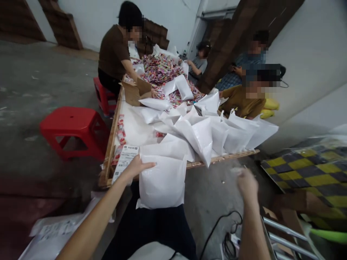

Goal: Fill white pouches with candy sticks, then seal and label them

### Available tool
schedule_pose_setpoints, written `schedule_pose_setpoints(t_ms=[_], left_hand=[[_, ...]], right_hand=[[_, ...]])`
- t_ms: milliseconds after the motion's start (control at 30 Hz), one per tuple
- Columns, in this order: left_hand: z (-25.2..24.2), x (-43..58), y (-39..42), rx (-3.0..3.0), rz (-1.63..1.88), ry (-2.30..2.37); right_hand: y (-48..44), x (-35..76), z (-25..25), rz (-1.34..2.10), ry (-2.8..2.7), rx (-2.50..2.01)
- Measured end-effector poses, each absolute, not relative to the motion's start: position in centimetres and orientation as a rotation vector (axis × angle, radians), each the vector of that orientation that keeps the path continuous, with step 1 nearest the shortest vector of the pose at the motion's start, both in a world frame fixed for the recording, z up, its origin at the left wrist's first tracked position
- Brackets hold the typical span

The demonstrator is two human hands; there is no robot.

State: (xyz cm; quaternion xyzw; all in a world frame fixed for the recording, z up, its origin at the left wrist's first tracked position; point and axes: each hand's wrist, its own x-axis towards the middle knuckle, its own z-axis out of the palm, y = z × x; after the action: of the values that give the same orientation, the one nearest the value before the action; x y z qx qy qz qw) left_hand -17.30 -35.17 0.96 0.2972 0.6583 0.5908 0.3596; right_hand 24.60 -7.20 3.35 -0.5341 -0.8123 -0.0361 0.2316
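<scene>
A filled white plastic mailing bag (162,180) stands upright over my lap, against the front edge of the table. My left hand (138,166) grips its upper left side, with the thumb across the front. Out to the right, away from the table, my right hand (247,184) is closed and blurred by motion. A small whitish bit shows at its fingertips, too smeared to name. Printed label sheets (126,159) lie at the table corner beside my left hand. Several more white bags (195,133) stand crowded behind the held one, some with gaping tops.
A heap of small wrapped packets (159,70) covers the far table, beside an open cardboard box (137,92). Several people sit around it. A red stool (72,126) stands at left. A black cable (229,242) and metal tubes (287,231) lie low at right.
</scene>
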Motion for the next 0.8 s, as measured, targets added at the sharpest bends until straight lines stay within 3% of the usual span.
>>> schedule_pose_setpoints(t_ms=[133,267,367,667,800], left_hand=[[1.4,-18.8,-35.9,0.856,1.330,1.626],[1.4,-19.4,-35.8,0.876,1.284,1.633],[0.9,-19.5,-35.6,0.862,1.286,1.713],[-1.0,-19.9,-35.8,1.226,1.490,1.655],[-1.3,-19.0,-36.1,1.339,1.450,1.671]], right_hand=[[-12.6,21.7,-1.9,0.350,-2.440,-1.600],[-14.6,12.3,-1.4,1.261,-2.301,-1.025],[-14.2,6.4,-0.1,1.566,-2.144,-0.671],[-11.1,6.9,-0.2,1.509,-2.335,-0.374],[-10.9,8.2,2.1,0.969,-2.752,-0.275]])
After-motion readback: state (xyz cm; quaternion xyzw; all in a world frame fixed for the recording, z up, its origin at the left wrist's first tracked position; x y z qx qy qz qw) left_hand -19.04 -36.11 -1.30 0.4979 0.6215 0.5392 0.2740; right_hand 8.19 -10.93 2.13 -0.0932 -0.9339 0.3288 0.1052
